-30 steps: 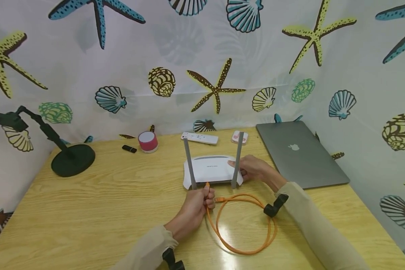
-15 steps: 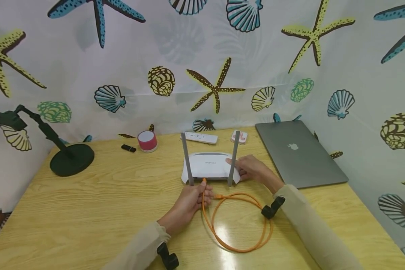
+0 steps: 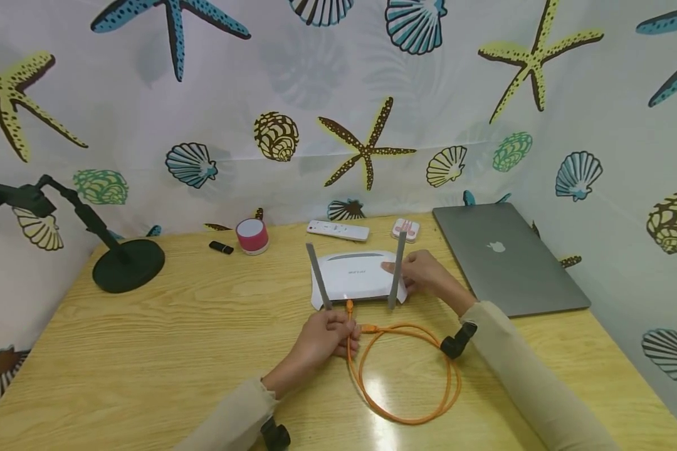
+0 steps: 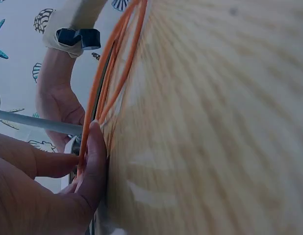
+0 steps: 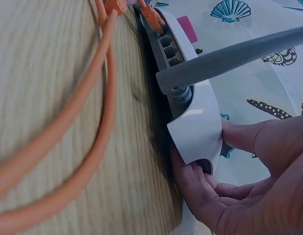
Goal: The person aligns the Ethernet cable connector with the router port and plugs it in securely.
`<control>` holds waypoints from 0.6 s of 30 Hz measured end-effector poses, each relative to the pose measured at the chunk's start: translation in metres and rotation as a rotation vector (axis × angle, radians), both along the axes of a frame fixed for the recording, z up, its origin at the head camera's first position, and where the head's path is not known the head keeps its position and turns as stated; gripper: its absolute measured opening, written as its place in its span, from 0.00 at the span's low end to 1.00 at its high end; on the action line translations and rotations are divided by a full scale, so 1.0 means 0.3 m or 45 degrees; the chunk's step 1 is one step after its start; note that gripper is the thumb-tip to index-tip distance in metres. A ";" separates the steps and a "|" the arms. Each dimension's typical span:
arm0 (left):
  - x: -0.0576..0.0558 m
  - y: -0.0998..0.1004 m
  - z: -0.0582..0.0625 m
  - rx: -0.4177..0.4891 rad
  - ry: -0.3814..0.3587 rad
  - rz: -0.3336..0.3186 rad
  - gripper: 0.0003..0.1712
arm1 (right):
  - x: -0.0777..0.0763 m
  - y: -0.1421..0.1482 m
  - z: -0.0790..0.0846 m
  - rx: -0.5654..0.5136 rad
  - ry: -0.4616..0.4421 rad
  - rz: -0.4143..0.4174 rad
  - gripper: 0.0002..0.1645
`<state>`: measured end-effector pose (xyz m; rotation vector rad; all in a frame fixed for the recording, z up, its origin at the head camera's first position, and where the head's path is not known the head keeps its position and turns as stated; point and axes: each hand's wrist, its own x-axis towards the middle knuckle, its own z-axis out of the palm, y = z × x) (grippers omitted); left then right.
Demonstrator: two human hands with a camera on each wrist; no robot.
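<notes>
A white router (image 3: pixel 355 275) with two grey antennas stands mid-table. Its ported side faces the person. One end of an orange network cable (image 3: pixel 410 421) has its plug (image 5: pixel 154 19) in a port of the router. The left hand (image 3: pixel 318 338) is just in front of that plug. In the left wrist view its thumb and a finger (image 4: pixel 56 164) lie on either side of the cable, pinching it. The right hand (image 3: pixel 425 275) grips the router's right end, thumb on top and fingers (image 5: pixel 195 191) underneath. The cable's other plug (image 3: pixel 368 328) lies loose beside the left hand.
A closed grey laptop (image 3: pixel 502 257) lies on the right of the table. Behind the router are a white remote (image 3: pixel 337 230) and a small white case (image 3: pixel 406 229). Further left stand a pink-and-white cylinder (image 3: pixel 252 236), a black stick (image 3: pixel 221 247) and a black desk lamp (image 3: pixel 128 266).
The left hand has shifted back from the plug along the cable, so the plug shows more. The router has tilted slightly, and the right hand keeps its grip on it.
</notes>
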<state>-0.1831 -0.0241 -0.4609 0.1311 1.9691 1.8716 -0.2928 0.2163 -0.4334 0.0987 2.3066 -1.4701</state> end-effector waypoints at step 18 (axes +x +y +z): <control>-0.021 -0.051 0.009 -0.390 0.260 -0.126 0.11 | -0.023 0.006 -0.022 0.563 0.401 0.157 0.29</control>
